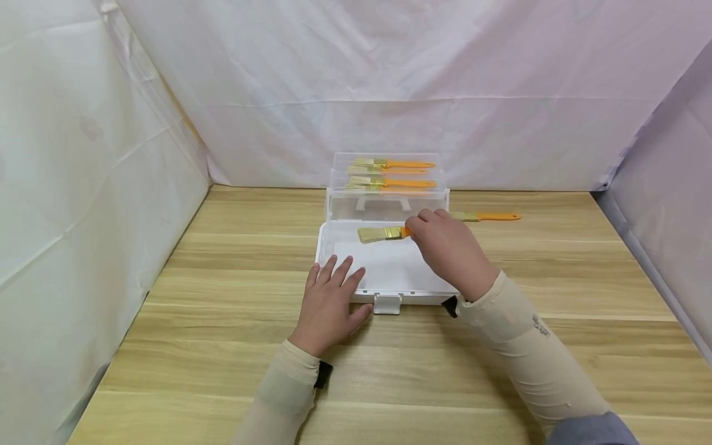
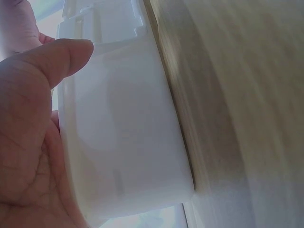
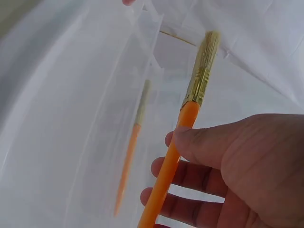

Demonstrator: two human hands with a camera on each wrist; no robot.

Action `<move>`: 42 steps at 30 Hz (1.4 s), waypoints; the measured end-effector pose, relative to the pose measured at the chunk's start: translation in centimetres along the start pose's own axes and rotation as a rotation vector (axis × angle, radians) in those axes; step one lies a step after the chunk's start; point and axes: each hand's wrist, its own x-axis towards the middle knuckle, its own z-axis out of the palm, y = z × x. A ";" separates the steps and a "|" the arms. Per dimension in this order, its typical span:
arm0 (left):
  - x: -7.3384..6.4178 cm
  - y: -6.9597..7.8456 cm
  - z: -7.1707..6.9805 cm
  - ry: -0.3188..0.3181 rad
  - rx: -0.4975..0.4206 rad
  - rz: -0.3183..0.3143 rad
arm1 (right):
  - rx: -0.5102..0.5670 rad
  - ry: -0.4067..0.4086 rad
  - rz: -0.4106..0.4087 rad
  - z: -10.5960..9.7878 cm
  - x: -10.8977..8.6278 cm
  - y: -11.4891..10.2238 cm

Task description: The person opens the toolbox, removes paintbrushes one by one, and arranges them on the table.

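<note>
My right hand [image 1: 453, 250] pinches the orange handle of a flat paintbrush [image 1: 384, 234] between thumb and fingers. Its pale bristles point left over the white plastic box [image 1: 389, 272]. In the right wrist view the brush [image 3: 164, 180] stands out plainly, gold ferrule upward. My left hand [image 1: 330, 303] rests on the box's front left corner, fingers spread and straight over the rim. The left wrist view has the thumb [image 2: 71, 57] along the box's front wall [image 2: 123, 128]. Behind the box its clear lid [image 1: 339, 207] stands raised, with orange-handled paintbrushes [image 1: 408, 183] showing at it.
Another paintbrush [image 1: 497, 217] lies on the wooden table [image 1: 239, 266] just right of the box, partly behind my right hand. A white latch [image 1: 387, 303] hangs at the box's front. White cloth [image 1: 267, 93] walls the table at the back and sides.
</note>
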 end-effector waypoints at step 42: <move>-0.1 -0.1 -0.1 -0.037 0.023 0.014 | -0.051 0.001 0.324 -0.5 -5.7 12.9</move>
